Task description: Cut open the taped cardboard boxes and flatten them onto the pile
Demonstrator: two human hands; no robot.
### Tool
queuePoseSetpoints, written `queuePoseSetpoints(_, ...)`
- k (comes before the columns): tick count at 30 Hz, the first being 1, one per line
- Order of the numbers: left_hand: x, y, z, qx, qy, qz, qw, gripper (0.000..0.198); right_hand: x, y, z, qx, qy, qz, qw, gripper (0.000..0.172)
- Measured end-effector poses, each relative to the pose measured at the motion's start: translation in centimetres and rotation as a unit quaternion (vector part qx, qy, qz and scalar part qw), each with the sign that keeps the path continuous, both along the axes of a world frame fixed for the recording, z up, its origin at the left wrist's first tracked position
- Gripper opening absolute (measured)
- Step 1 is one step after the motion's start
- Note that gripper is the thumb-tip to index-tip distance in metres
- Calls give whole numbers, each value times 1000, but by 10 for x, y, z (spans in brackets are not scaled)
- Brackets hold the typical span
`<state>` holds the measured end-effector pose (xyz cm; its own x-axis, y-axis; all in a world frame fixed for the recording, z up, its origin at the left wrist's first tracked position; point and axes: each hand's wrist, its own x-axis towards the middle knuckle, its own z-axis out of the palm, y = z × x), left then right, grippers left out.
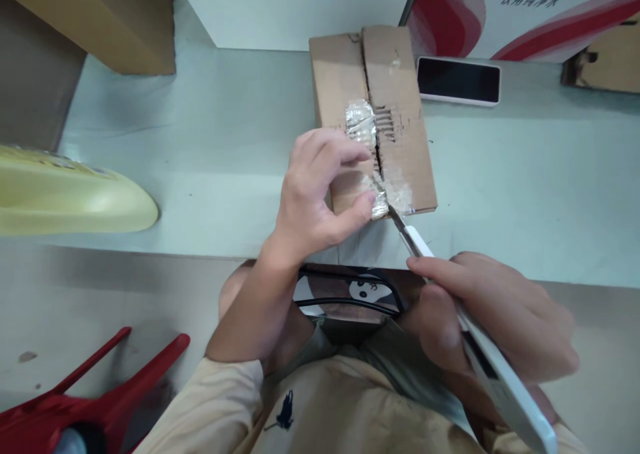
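Note:
A small brown cardboard box [400, 127] lies on the table with its centre seam towards me. Strips of shiny, wrinkled clear tape [361, 122] cross the seam. My left hand [320, 181] rests over the box's left side, fingers curved and apart from the thumb, whose tip touches the tape at the near end. In my right hand [485, 314] is a white utility knife [500, 374], gripped along its handle. Its dark blade reaches the seam at the box's near edge, close to my left thumb. How deep the tip sits I cannot tell.
A phone-like device [459, 81] with a dark screen lies right of the box. Behind stand a white and red carton [550, 21] and a larger cardboard box [125, 27]. A pale yellow bottle [75, 194] is at left; a red stool [110, 401] stands below the table.

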<state>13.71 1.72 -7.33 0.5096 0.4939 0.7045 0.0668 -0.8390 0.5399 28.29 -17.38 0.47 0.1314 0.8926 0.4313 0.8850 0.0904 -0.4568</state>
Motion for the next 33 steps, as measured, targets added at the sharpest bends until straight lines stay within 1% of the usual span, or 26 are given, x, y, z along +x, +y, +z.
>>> queuePoseSetpoints(4,2,2,-4,16,12,-3,1000,45,-2,3,-2,30,-6,2,1000,20)
queuePoseSetpoints(6,2,2,-4,17,30,-10,999,49,-2,4,0,35,3,4,999,20)
queuePoseSetpoints(8,1,1,-3,11,46,-11,999,52,-3,4,4,36,5,-19,999,18)
queuePoseSetpoints(11,1,-4,1,6,63,-3,998,61,-3,4,9,16,-22,-62,998,15)
queuePoseSetpoints(13,2,-7,3,-7,82,3,997,64,-1,4,10,10,-31,-64,997,14)
queuePoseSetpoints(16,1,-10,3,-25,103,7,994,66,3,4,8,40,-17,-54,998,15)
queuePoseSetpoints(18,1,-9,3,-27,106,8,994,67,6,5,7,59,-12,-30,998,13)
queuePoseSetpoints(21,0,-8,2,-25,106,12,994,67,6,5,5,53,-16,-2,998,11)
queuePoseSetpoints(22,1,-8,2,-26,108,14,994,66,5,5,4,51,-16,0,999,10)
queuePoseSetpoints(26,2,-9,2,-30,114,13,993,64,0,5,3,50,8,-30,998,16)
queuePoseSetpoints(29,2,-9,2,-20,110,9,994,63,-1,6,3,54,14,-50,997,16)
queuePoseSetpoints(31,2,-9,2,-20,102,6,995,63,2,7,1,53,12,-38,998,16)
queuePoseSetpoints(33,2,-8,2,-23,98,5,995,62,5,8,-2,44,11,-12,999,15)
